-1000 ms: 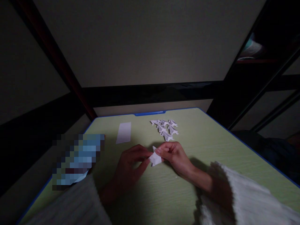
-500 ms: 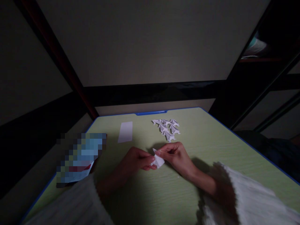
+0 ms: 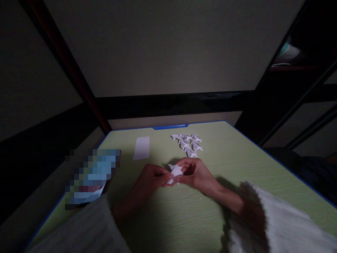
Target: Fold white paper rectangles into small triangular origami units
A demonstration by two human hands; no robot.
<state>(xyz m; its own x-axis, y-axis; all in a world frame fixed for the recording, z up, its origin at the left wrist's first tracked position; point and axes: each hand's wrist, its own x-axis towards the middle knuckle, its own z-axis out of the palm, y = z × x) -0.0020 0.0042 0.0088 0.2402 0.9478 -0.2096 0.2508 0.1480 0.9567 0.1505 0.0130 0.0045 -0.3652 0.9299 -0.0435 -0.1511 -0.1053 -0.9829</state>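
A small white folded paper figure [image 3: 176, 171] is held just above the table between both hands, its pointed flaps showing at the top and bottom. My left hand [image 3: 154, 176] pinches its lower left side between thumb and fingers. From the right, my right hand [image 3: 196, 172] grips it too, thumb at the lower edge and fingers behind. Beyond the hands lie several similar folded paper figures [image 3: 190, 152] in a loose cluster. The parts of the paper under the fingertips are hidden.
A white paper sheet [image 3: 141, 148] lies flat on the pale green table [image 3: 231, 147], left of the cluster. A blurred-out blue item [image 3: 97, 175] rests at the left edge. Behind the table's blue rim stands a large panel [image 3: 171, 49].
The folded paper has been turned between the fingers and now shows a flat face with points. My right thumb has moved down to its lower edge.
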